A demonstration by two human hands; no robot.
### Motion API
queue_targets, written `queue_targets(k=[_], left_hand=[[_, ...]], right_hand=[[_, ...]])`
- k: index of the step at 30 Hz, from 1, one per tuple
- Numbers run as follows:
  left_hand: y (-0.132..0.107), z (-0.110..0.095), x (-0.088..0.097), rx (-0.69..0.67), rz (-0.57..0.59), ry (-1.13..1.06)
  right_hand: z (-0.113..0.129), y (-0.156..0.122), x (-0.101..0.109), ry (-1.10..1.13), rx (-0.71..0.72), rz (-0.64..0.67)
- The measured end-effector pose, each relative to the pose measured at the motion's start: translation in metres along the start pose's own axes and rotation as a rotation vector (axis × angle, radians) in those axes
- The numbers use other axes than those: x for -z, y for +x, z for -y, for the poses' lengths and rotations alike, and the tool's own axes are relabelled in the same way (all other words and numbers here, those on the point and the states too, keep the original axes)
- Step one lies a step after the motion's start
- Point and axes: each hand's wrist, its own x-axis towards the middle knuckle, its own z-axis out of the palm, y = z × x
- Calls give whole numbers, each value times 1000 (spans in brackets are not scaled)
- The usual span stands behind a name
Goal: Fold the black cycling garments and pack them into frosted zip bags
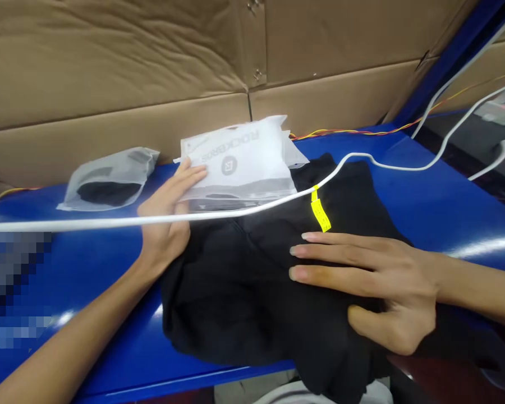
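Note:
A black cloth garment (pixel 244 292) lies spread over the blue table, its lower part hanging past the front edge. My right hand (pixel 387 286) rests on the cloth with its fingers stretched out and apart. At the left end of a frosted plastic bag (pixel 244 163) printed ROCKBROS, my left hand (pixel 168 207) has its fingers extended over the bag's corner. Its thumb lies lower, near the garment's edge. More plastic packaging shows beneath that bag. A yellow tag (pixel 321 216) hangs from a white cable (pixel 231 213) that runs across in front of my left wrist and above the garment.
Another frosted bag (pixel 111 179) with something dark inside lies on the blue table (pixel 437 207) at the back left. Brown cardboard (pixel 345 39) lines the back. Thin red and yellow wires (pixel 345 132) run along the table's rear. A white rounded object (pixel 286 393) shows below the front edge.

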Motion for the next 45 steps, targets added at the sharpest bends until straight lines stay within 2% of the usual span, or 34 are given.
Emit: queue_targets(k=[2,4,8,10,12,16,18,20,29,32,35,38,41,45], left_hand=[[-1,4,-1,27,-14,40],[-1,8,-1,28,28,55],[-1,12,0,-40,259,80],[-1,11,0,-87,326,153],[-2,8,-1,-117,276,232],[-3,4,-2,-111,69,317],[-2,5,-1,-71,17,331],[-1,9,-1,-31,12,326],[3,18,1,2,345,272],[5,18,4,-21,483,214],[5,17,7,-23,528,185],[3,13,7,-67,440,233],[-1,10,5,-142,239,331],[-4,8,2,-155,33,378]], right_hand=[[0,1,-2,-39,2,-28],[0,3,-3,-66,-4,-65],[0,6,-2,-108,4,-64],[-2,5,-1,-120,43,-64],[-4,4,-2,-117,101,-86],[-8,1,-6,-112,148,-112],[-9,-1,-7,-108,161,-117],[-10,-2,-8,-105,174,-119],[-10,1,-2,-99,143,-81],[-9,3,2,-97,78,-24],[-9,4,5,-83,22,17],[-10,3,5,-83,38,25],[-12,1,2,-97,98,-28],[-15,-1,-2,-82,134,-37]])
